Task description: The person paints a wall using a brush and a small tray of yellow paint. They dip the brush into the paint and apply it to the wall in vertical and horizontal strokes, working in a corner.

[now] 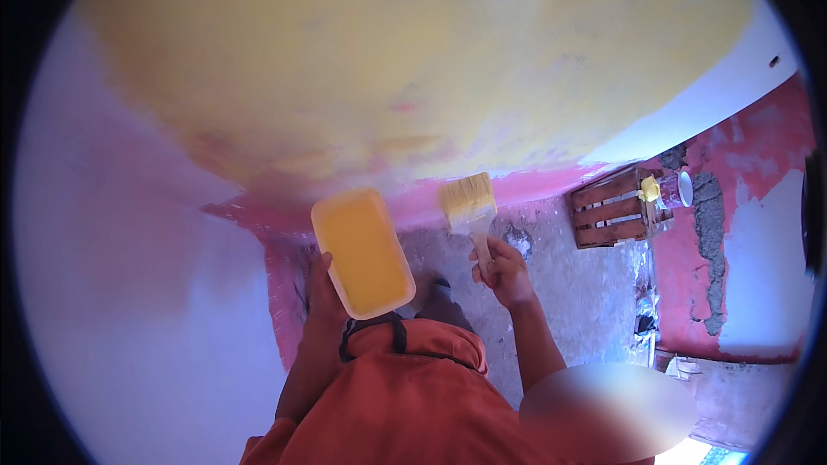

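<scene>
1. Brush (469,204), flat and wide. Bristles loaded yellow, squared off at the tip; band below them pale; handle pale and slim, narrowing from the band toward the grip.
2. Orientation of brush: bristles point away from the body, toward the painted wall (405,52); handle runs back to the right hand (504,272). Long axis leans slightly left at the bristle end. Whether the tip touches the wall cannot be told.
3. Location of brush: in front of the body, to the right of the tray, apart from it.
4. Right hand: fingers clamped on the brush handle.
5. Tray (387,308), rectangular, rounded corners, pale rim; yellow paint (366,250) within, smooth and even.
6. Orientation of tray: open side up; long axis runs away from the body, far end tilted left, roughly in line with that of the brush.
7. Left hand (322,291): clamped on the left side of the tray, thumb at the rim; remaining fingers hidden.
8. Wall: broad yellow area, patchy toward its lower part; pink band beneath.
9. Slatted wooden crate (607,209), on the floor (568,301) at right.
</scene>
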`<control>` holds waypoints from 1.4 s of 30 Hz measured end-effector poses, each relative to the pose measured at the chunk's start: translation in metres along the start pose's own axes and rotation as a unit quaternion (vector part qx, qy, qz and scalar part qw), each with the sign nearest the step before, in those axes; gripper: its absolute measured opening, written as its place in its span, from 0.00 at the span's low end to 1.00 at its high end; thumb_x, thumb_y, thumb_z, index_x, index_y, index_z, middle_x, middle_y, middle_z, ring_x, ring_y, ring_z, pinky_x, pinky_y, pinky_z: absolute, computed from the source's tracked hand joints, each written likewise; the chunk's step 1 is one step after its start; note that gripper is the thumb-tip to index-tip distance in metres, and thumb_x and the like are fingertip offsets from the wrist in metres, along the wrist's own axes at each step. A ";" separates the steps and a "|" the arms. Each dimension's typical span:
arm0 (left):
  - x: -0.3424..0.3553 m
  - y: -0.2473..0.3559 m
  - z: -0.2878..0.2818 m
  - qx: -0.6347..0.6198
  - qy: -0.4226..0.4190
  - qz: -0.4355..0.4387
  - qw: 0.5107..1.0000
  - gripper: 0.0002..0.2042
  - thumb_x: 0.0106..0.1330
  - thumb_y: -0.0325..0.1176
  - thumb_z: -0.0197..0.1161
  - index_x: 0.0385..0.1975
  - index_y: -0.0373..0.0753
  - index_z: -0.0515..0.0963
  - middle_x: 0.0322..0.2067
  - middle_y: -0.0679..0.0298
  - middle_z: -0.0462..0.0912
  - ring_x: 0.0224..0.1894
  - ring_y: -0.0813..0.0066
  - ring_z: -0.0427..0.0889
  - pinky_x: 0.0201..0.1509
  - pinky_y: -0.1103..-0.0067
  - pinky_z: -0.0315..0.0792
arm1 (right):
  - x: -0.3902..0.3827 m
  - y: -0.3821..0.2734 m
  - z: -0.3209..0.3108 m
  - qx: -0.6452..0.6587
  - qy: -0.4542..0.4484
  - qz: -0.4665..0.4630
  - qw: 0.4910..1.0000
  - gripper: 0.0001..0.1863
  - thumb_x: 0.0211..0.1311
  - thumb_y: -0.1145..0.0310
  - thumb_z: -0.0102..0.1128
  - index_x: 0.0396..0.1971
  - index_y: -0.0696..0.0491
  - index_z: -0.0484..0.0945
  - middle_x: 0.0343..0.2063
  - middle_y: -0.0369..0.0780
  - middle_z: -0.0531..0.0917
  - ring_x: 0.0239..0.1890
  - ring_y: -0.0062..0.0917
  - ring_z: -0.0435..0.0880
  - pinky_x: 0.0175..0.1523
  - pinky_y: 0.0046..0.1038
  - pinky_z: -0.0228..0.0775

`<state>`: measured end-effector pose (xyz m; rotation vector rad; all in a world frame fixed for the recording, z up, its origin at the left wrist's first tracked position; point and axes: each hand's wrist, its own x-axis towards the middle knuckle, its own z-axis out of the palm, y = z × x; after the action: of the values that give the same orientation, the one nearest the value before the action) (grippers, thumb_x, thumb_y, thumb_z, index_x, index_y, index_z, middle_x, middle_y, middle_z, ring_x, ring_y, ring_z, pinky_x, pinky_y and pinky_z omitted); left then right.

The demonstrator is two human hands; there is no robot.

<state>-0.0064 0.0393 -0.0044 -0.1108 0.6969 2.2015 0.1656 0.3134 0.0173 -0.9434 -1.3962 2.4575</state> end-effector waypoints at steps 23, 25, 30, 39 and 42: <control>-0.075 -0.097 0.059 0.078 0.335 0.202 0.917 0.30 0.64 0.53 0.48 0.59 0.35 0.69 0.49 0.55 0.78 0.48 0.60 0.81 0.50 0.65 0.78 | 0.222 0.139 -0.031 -0.195 0.081 0.060 0.976 0.15 0.64 0.65 0.47 0.21 0.56 0.73 0.13 0.38 0.74 0.13 0.22 0.71 0.19 0.29 0.62; -0.088 -0.103 0.059 0.052 0.334 0.208 0.918 0.30 0.64 0.53 0.48 0.58 0.36 0.69 0.48 0.56 0.79 0.47 0.60 0.81 0.49 0.65 0.78 | 0.210 0.135 -0.008 -0.193 0.101 0.037 0.975 0.15 0.65 0.65 0.47 0.21 0.56 0.73 0.13 0.38 0.73 0.14 0.21 0.71 0.19 0.28 0.61; -0.109 -0.108 0.069 0.001 0.346 0.231 0.909 0.29 0.64 0.52 0.48 0.58 0.36 0.69 0.47 0.57 0.78 0.46 0.60 0.81 0.48 0.66 0.79 | 0.170 0.194 -0.029 -0.154 0.106 0.007 0.982 0.15 0.65 0.66 0.47 0.20 0.57 0.72 0.13 0.37 0.72 0.14 0.20 0.71 0.19 0.28 0.60; -0.124 -0.090 0.069 0.013 0.392 0.247 0.886 0.29 0.65 0.52 0.47 0.58 0.37 0.69 0.47 0.57 0.78 0.46 0.60 0.81 0.48 0.66 0.79 | 0.218 0.157 -0.014 -0.263 0.054 0.009 0.963 0.14 0.63 0.65 0.47 0.22 0.58 0.74 0.13 0.37 0.72 0.15 0.20 0.70 0.22 0.27 0.63; -0.125 -0.077 0.047 0.031 0.384 0.231 0.894 0.29 0.65 0.52 0.46 0.59 0.37 0.68 0.48 0.57 0.78 0.47 0.60 0.81 0.48 0.66 0.79 | 0.183 0.158 -0.016 -0.211 0.068 -0.032 0.975 0.14 0.63 0.65 0.49 0.23 0.59 0.77 0.14 0.37 0.73 0.16 0.19 0.70 0.23 0.26 0.62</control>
<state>0.1402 0.0188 0.0388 -0.9035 1.3303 2.5713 0.0566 0.3155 -0.1990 -1.0987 -1.9042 2.0419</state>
